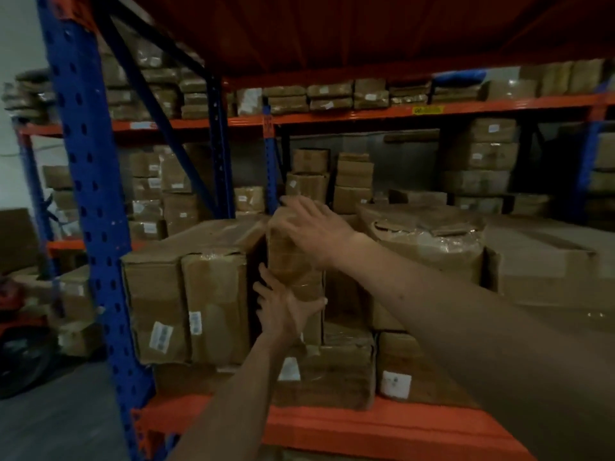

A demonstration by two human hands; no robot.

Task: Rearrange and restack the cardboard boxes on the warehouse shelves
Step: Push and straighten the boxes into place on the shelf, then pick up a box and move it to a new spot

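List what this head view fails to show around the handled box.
In the head view:
Right hand: motion-blurred atop the tall taped cardboard box; grip unclear.
White label on the brown carton left of it: print blurred.
Box's lower front: covered by the left hand.
Red object: cut off by left edge.

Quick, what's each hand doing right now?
Left hand: open, fingers spread, pressing the tall box front.
Right hand: on the box top; blurred, cannot tell.
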